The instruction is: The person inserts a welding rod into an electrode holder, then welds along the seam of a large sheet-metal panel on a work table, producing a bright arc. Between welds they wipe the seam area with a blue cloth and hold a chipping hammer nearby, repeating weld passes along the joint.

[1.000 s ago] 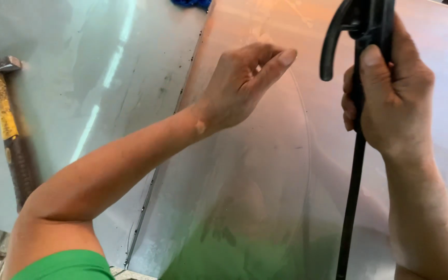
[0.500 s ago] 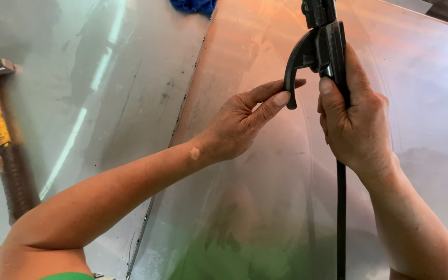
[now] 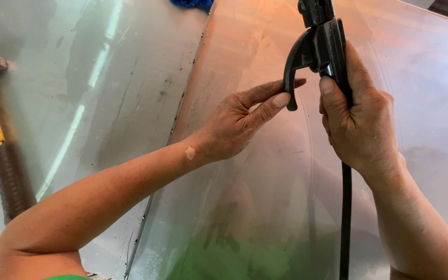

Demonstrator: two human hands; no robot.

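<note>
Right hand (image 3: 361, 124): grip wrapped around black clamp tool (image 3: 322, 44) | left hand (image 3: 237, 122): fingers spread, apparently touching lever | steady lever before squeezing.

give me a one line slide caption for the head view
Right hand grips a black welding electrode holder over sheet metal; left hand fingers its lever.

We see a bright, evenly lit view in daylight tones. The sheet metal (image 3: 130, 103) throws back pale streaks of glare at left and a warm orange sheen at top. Soft reflections of the arms and a green blur lie on it low down. Focus is sharp on the right hand (image 3: 361, 124); shadows are faint and diffuse.
</note>
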